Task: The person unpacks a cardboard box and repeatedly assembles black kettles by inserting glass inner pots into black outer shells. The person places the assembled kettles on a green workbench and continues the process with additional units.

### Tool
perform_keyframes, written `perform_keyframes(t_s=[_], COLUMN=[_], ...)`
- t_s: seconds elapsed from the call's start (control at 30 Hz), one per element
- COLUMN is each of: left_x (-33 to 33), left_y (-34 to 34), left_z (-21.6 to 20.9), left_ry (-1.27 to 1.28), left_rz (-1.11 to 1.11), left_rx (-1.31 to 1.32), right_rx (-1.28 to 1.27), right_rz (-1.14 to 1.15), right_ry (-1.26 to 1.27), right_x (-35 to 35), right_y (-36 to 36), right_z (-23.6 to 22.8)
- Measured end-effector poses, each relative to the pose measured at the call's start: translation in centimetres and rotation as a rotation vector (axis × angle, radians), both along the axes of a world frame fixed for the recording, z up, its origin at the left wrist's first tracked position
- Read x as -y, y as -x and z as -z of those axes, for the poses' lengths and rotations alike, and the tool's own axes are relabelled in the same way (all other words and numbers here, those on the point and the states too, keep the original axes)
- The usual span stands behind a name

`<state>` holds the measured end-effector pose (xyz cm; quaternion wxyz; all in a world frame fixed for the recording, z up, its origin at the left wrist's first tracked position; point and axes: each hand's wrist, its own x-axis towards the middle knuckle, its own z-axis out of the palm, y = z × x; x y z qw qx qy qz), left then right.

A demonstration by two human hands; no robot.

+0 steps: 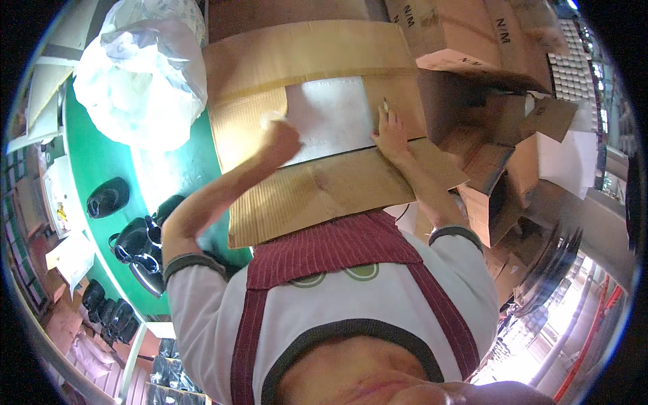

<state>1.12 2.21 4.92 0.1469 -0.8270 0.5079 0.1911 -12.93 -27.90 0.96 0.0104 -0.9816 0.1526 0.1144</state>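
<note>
Carton [337, 192], flaps [310, 57] spread presumably for access, lies at upper centre of the frame. The right hand [391, 133] rests on it, perhaps steadying it; the left hand [280, 143] curls opposite, blurred. Whether either grips anything, I can't tell.

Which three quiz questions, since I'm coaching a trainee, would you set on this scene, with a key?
1. True or false: the white plastic bag is left of the open cardboard box.
2. What colour is the tabletop under the glossy black items? A red, B green, C white.
3. Which of the person's hands is nearer to the bag?

Key:
1. True.
2. B.
3. The left hand.
</note>
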Motion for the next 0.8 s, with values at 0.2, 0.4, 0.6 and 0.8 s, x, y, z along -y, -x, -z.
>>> perform_keyframes(t_s=[0.2, 0.4, 0.6, 0.8], left_x=[-7.3, -12.7, -18.4, -8.8], left_y=[-2.2, -2.6, 0.7, -1.7], left_z=[-6.1, -7.6, -11.9, -10.6], left_ry=[0.111, 0.29, -0.042, -0.212], left_rz=[-0.177, -0.767, -1.151, -0.868], left_rx=[0.165, 0.308, 0.558, 0.348], right_rx=[0.178, 0.546, 0.483, 0.264], right_rz=[-0.015, 0.319, 0.444, 0.371], right_ry=[0.141, 0.15, 0.183, 0.202], right_x=[2.0, 12.6, 16.2, 15.7], right_y=[1.3, 4.4, 3.9, 4.5], right_z=[-6.1, -12.5, -13.4, -12.4])
